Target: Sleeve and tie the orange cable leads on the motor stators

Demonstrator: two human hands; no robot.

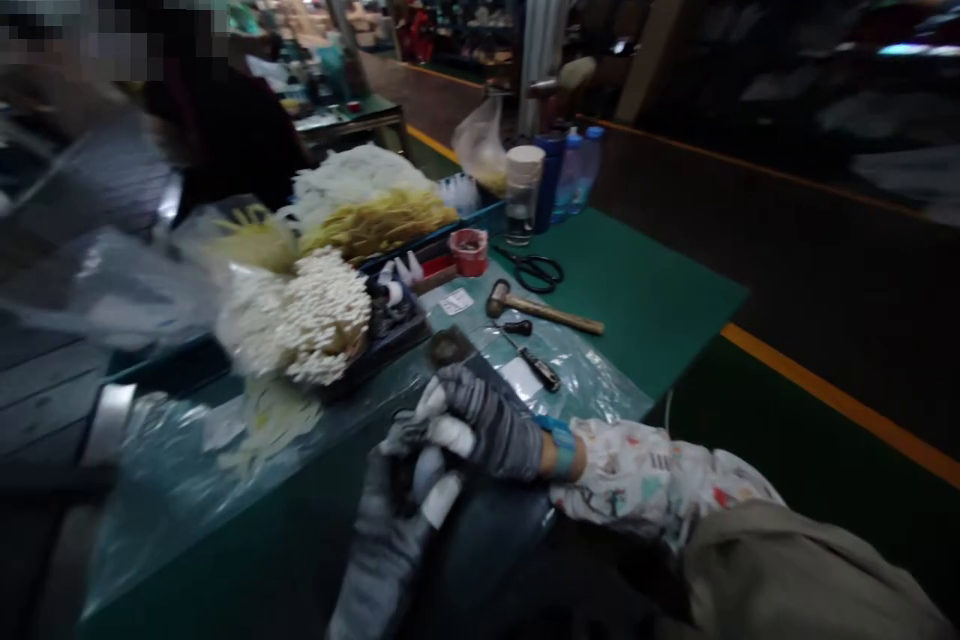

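A factory workshop is showing: a hammer [553, 313] is lying on a green workbench [645, 285], an orange floor line [840, 402] is running at three o'clock, another worktable [375, 108] is standing at eleven.

— What's between the left hand [388, 510] and right hand [491, 425], nearer than the hammer [555, 312]?
— Can't tell; fingers [451, 436] and blur hide it.
— The label [455, 301] left of the hammer?
— Print too small.

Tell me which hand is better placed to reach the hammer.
Probably the right hand: it lies nearer the hammer, while the left hand is farther off. Both look engaged together, so the right may need freeing first.
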